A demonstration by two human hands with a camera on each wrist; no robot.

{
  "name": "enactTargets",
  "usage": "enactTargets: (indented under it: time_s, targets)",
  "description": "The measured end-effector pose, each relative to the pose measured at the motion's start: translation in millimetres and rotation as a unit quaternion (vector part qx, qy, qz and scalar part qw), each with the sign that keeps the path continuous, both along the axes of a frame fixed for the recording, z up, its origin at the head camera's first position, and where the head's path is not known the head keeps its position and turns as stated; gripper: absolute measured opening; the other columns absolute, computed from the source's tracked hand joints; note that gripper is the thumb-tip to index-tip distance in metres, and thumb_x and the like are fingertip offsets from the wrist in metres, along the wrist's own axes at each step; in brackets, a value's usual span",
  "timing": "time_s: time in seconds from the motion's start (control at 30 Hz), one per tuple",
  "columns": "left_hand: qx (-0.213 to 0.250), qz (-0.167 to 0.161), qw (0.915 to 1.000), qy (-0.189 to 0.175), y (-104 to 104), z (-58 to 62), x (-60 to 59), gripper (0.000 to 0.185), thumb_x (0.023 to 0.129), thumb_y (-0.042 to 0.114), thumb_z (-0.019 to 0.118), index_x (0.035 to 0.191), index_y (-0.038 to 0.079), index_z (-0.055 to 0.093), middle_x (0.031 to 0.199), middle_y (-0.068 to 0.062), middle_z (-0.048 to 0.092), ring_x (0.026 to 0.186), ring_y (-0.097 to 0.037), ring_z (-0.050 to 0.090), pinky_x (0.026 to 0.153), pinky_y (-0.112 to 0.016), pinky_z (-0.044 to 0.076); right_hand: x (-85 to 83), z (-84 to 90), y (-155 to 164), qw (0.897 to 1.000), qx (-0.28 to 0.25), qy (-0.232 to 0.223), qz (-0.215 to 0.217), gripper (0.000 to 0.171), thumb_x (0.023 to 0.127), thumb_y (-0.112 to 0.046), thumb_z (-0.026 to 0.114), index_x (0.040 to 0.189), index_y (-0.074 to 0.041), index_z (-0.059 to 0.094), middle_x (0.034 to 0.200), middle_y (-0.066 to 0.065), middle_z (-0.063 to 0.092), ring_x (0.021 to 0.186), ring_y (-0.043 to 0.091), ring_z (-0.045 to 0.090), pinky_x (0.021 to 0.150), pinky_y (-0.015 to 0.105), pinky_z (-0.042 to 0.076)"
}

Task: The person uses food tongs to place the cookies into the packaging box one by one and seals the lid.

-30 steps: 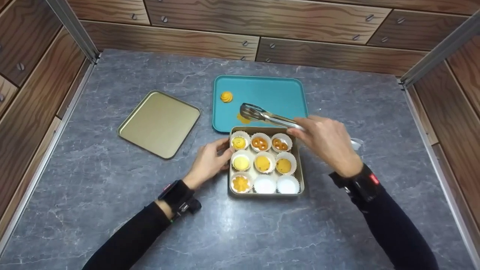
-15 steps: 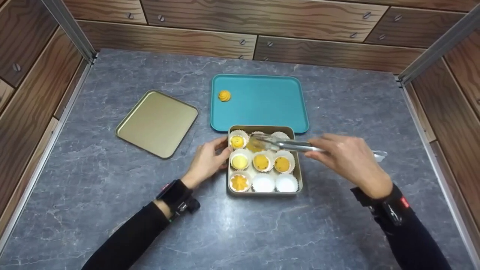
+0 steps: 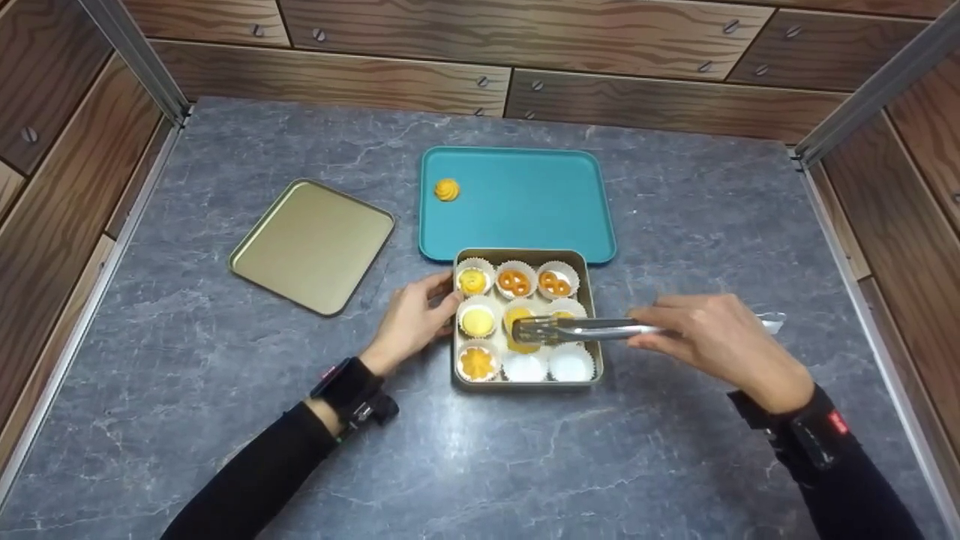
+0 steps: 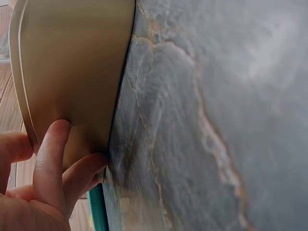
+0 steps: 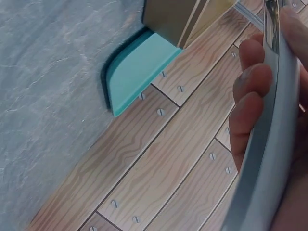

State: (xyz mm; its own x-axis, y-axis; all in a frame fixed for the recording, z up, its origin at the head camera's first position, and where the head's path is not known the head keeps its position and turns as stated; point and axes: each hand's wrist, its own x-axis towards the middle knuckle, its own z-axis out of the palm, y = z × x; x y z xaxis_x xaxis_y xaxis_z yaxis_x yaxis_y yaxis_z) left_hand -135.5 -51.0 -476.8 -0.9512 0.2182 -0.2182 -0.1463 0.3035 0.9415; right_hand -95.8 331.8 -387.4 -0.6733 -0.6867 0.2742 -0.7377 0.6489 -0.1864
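My right hand (image 3: 720, 345) grips a pair of metal tongs (image 3: 600, 330), whose head lies over the middle row of a gold square tin (image 3: 525, 385). A yellow cookie (image 3: 523, 347) shows at the tongs' head, partly hidden by it. White paper cups line the tin. Two pretzel-shaped cookies (image 3: 514, 283) sit at the back; a flower-shaped cookie (image 3: 478, 364) is front left. The two other front cups (image 3: 524, 367) show only white. My left hand (image 3: 409, 322) touches the tin's left side, fingertips (image 4: 58, 127) against its outer wall.
Behind the tin lies a teal tray (image 3: 525, 202) with one swirled cookie (image 3: 447, 190) at its left. A gold lid (image 3: 313, 247) rests on the marbled table (image 3: 300, 135) to the left. Wood-patterned walls (image 3: 390, 82) enclose the table.
The tongs have moved from over the teal tray toward me, to the tin's middle row. The yellow cookie from the tray has come along. My left hand stays at the tin.
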Motion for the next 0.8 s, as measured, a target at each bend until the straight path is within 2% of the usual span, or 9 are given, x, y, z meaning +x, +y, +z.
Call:
enactTargets:
  time_s: [0.13, 0.27, 0.47, 0.8]
  targets:
    - [0.006, -0.001, 1.0, 0.001, -1, -0.1, -0.4, 0.058, 0.102, 0.017, 0.066, 0.155, 0.007, 0.044, 0.147, -0.019, 0.057, 0.109, -0.025, 0.071, 0.076, -0.027, 0.066, 3.0, -2.2, 1, 1.0, 0.017, 0.006, 0.009, 0.03, 0.081, -0.029, 0.087, 0.108, -0.02, 0.081, 0.073, -0.016, 0.06, 0.053, -0.007, 0.039, 0.041, 0.011, 0.038]
    - [0.01, -0.002, 0.9999, -0.004, -1, 0.5, -0.5, 0.058, 0.103, 0.018, 0.066, 0.155, 0.007, 0.043, 0.148, -0.019, 0.056, 0.11, -0.026, 0.07, 0.077, -0.028, 0.066, 5.4, -6.3, 0, 0.999, 0.029, 0.037, 0.023, 0.031, 0.081, -0.032, 0.086, 0.108, -0.02, 0.08, 0.073, -0.014, 0.059, 0.054, -0.005, 0.039, 0.041, 0.012, 0.038]
    - [0.008, -0.003, 1.0, -0.005, -1, 1.0, 0.3, 0.059, 0.103, 0.017, 0.066, 0.155, 0.006, 0.043, 0.148, -0.02, 0.056, 0.11, -0.026, 0.07, 0.077, -0.028, 0.066, 8.9, -15.2, -3, 0.995, 0.035, 0.087, 0.025, 0.036, 0.081, -0.035, 0.085, 0.111, -0.016, 0.08, 0.075, -0.009, 0.062, 0.055, 0.0, 0.045, 0.041, 0.019, 0.045]
    - [0.004, -0.004, 1.0, 0.0, 0, 0.6, 0.3, 0.058, 0.102, 0.016, 0.066, 0.155, 0.006, 0.044, 0.147, -0.02, 0.057, 0.109, -0.026, 0.071, 0.075, -0.028, 0.066, 12.4, -20.1, -6, 0.992, 0.051, 0.111, 0.02, 0.035, 0.089, -0.037, 0.078, 0.115, -0.014, 0.079, 0.08, -0.004, 0.065, 0.057, 0.008, 0.053, 0.045, 0.026, 0.052]
